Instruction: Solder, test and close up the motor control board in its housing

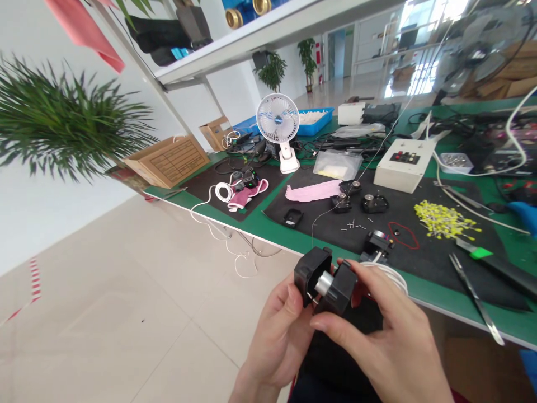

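Clasped in both bare hands, two black housing pieces meet at close quarters just in front of a green workbench's [268,228] near edge. The left hand [279,330] grasps an open, cup-like shell [308,270] between thumb and fingers; the right hand [390,330] pinches a matching casing [346,285] by its sides. Between the two — not joined, with a gap showing — sits a silver cylinder [324,283]. Just beyond the right hand, a coiled white cable [390,274] lies near a black device [377,244]. On the dark mat [314,219] farther back are loose screws [352,224], a red loop [409,236], a pink strip of cloth [314,191] and a heap of yellow-tipped pieces [444,219] — tweezers [474,296] to their right.
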